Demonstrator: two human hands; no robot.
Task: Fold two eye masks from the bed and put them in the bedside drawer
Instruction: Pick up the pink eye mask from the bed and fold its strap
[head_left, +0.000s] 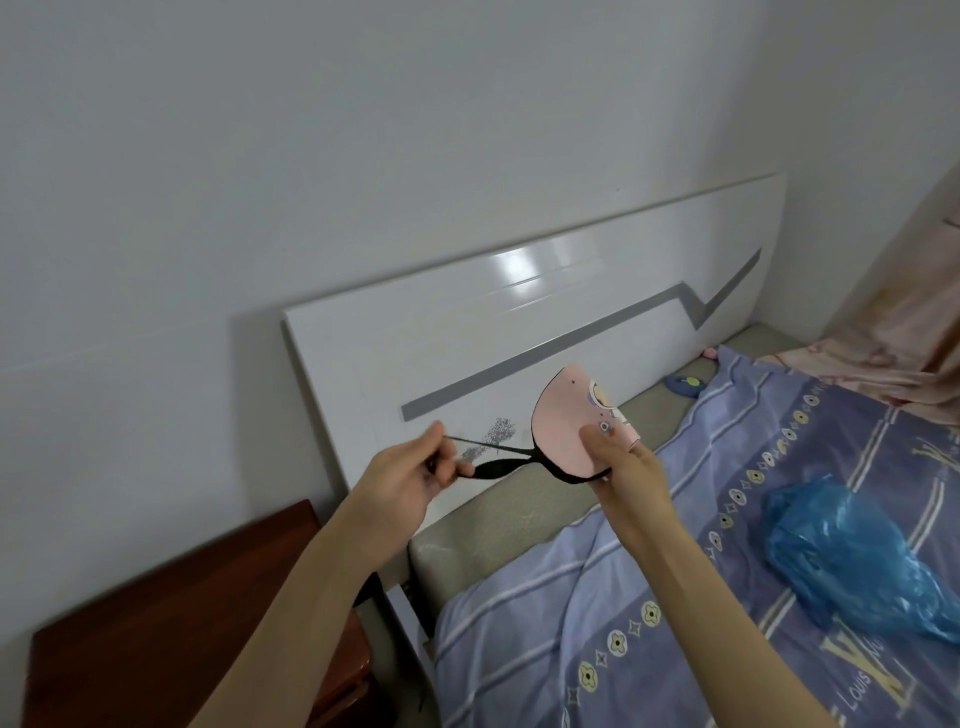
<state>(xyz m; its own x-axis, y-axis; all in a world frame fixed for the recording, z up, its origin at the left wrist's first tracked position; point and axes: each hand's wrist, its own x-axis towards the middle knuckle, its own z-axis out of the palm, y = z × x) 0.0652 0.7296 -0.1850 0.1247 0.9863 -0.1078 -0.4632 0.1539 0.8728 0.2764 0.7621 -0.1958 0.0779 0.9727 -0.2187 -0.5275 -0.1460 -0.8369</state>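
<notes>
**Pink eye mask held up in both hands, strap pulled to the left**

Our right hand (621, 467) pinches the pink eye mask (574, 423), with the thumb pressed on its printed face and the fingers behind it. The mask looks folded in half, with the straight fold on its right side and the round black-trimmed edge on the left. Our left hand (410, 475) is closed on the black strap (498, 465), and the strap runs tight from the 9 o'clock side of the mask to these fingers. One thin part of the strap goes over the thumb, and a wider part passes lower, near the fingertips. Both hands are lifted in the air, in front of the white headboard (519, 332), which carries a grey zigzag stripe and a small tree picture.

From the mask, the bed lies at about 4 o'clock. It is covered by a blue-purple quilt (597, 597) with stripes and small flower marks. On the quilt, a crumpled blue plastic bag (852, 551) rests well apart from our hands. At 2 o'clock from the mask, a small blue object (683, 385) lies near the headboard; we cannot tell what it is. A pink floral cloth (883, 353) hangs and spreads at the far right side.

At 7 o'clock from the hands stands the reddish-brown bedside cabinet (171, 623), just beside the bed frame. We see its top; its drawer front is not clear from this angle.
</notes>
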